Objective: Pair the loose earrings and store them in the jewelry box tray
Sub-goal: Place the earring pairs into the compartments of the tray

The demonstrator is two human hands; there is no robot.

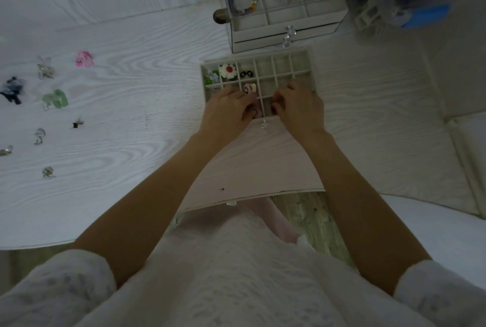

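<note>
The cream jewelry tray point(299, 59) with many small compartments lies on the white table, pulled out in front of its box. Its left cells hold a white flower earring point(228, 70), green pieces point(210, 78), a black pair point(246, 73) and a pink-and-white pair point(249, 88). My left hand point(226, 111) is over the tray's near left, fingers curled around a pink earring point(257, 113). My right hand point(297, 108) hovers over the near middle cells with fingers curled; what it holds is hidden. Loose earrings lie far left: pink point(84, 58), green point(55, 99), dark blue point(11, 89).
A clear-topped jewelry box point(284, 34) with bracelets stands behind the tray. Several small clear and silver earrings point(39, 136) are scattered along the table's left side. Blue and clear containers point(410, 8) sit at the back right. The table's front edge is near my lap.
</note>
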